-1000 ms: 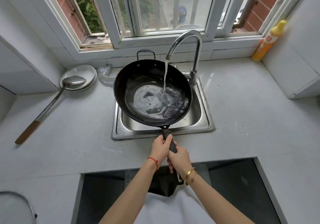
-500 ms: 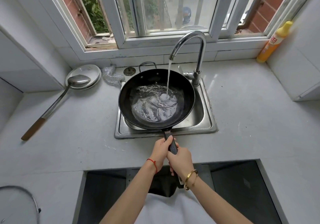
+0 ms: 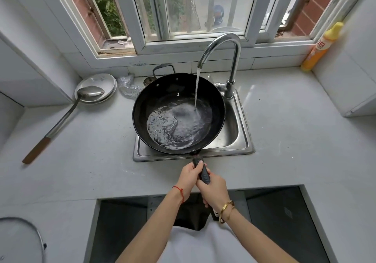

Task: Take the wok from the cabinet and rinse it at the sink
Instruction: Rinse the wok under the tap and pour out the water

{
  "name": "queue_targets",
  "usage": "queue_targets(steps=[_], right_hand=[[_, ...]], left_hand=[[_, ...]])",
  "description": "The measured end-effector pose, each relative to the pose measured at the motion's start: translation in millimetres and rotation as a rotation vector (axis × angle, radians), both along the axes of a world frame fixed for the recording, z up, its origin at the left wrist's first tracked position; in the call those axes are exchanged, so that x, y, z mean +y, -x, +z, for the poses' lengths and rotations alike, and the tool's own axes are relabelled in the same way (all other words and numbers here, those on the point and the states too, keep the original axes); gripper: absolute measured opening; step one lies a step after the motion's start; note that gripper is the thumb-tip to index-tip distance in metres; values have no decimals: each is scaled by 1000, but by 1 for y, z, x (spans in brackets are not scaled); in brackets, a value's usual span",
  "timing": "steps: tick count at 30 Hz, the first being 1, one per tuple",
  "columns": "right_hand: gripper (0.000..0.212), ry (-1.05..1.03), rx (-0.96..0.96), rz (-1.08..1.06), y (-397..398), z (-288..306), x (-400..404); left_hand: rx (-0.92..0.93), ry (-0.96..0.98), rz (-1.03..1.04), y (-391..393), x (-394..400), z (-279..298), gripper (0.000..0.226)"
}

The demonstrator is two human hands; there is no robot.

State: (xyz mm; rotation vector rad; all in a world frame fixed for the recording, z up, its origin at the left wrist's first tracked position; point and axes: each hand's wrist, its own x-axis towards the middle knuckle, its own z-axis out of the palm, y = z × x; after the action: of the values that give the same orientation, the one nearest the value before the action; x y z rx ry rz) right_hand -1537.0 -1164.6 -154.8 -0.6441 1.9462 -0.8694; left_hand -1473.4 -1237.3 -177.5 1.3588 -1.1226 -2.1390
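The black wok (image 3: 162,97) hangs over the steel sink (image 3: 243,144), tilted a little to the left. Water pools in its lower left part. A thin stream from the chrome tap (image 3: 220,42) lands right of the wok's middle. Its long black handle points toward me. My left hand (image 3: 190,176) grips the handle nearer the wok, and my right hand (image 3: 213,189) grips it just behind, both closed tightly around it.
A metal ladle (image 3: 61,120) with a wooden grip rests on white plates (image 3: 103,81) at the left. A steel scourer (image 3: 129,87) lies behind the sink. A yellow bottle (image 3: 321,47) stands in the right corner. Below me gapes an open cabinet (image 3: 122,222).
The wok has shifted left and tipped, so the water has swirled from the middle toward its lower left. Both hands keep the same hold on the handle.
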Motion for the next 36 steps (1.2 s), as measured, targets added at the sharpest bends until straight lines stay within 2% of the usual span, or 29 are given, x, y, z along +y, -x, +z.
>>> queue_targets(steps=[8, 15, 21, 28, 31, 36], right_hand=[[17, 21, -128, 5, -2, 4, -7], [19, 4, -158, -19, -4, 8, -13], [19, -5, -83, -27, -5, 12, -14], [11, -34, 98, -11, -2, 8, -12], [14, -45, 163, 10, 2, 4, -12], [11, -32, 109, 7, 1, 5, -11]], left_hand=[[-54, 99, 35, -6, -4, 2, 18], [-44, 84, 45, -7, -7, 6, 22], [6, 14, 10, -5, -10, 10, 25], [116, -118, -23, 2, -13, 11, 24], [129, -133, -38, 5, -15, 9, 23], [86, -88, -48, 4, -17, 6, 22]])
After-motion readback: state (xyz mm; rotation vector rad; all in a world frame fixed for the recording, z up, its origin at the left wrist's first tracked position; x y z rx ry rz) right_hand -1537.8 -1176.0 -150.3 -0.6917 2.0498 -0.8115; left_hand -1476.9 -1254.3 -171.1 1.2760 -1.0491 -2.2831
